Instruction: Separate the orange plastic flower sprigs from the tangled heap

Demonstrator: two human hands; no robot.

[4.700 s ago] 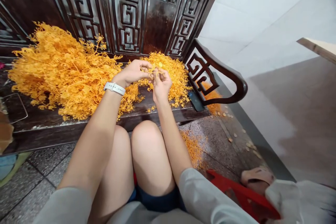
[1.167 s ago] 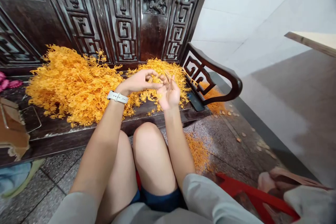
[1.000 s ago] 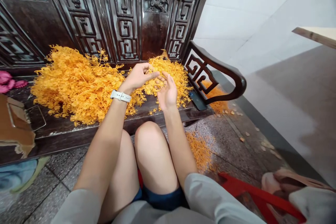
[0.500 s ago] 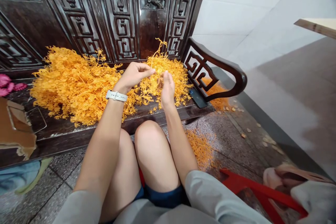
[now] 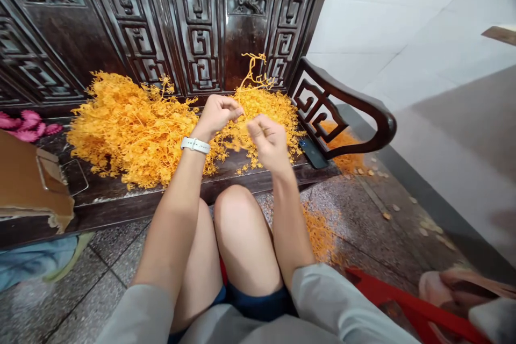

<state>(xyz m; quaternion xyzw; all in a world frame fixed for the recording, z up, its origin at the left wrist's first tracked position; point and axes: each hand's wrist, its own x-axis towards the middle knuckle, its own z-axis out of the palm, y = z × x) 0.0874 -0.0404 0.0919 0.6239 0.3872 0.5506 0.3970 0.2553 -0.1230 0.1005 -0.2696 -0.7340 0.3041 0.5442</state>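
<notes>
My left hand [image 5: 221,115], with a pale watch strap on its wrist, is closed in a pinch. A bare, branching yellow stem [image 5: 253,72] rises just behind its fingers and seems held there. Close to its right, my right hand [image 5: 269,140] has its fingers curled together, slightly blurred; what they hold is too small to make out. Both hands are over the front of a pile of loose yellow flower heads [image 5: 278,110] on the dark wooden bench [image 5: 193,191]. Left of them lies a large heap of yellow dried flowers [image 5: 133,129] on stems.
A carved armrest [image 5: 355,102] closes the bench's right end, with a phone [image 5: 313,153] beside it. Pink flowers [image 5: 30,126] and a cardboard box [image 5: 30,177] are at left. Orange scraps [image 5: 320,231] litter the floor near a red stool [image 5: 403,301].
My right hand has turned and curled its fingers, drawing slightly toward me. The bare stem has tilted to the right behind my left hand. The whole view has shifted a little.
</notes>
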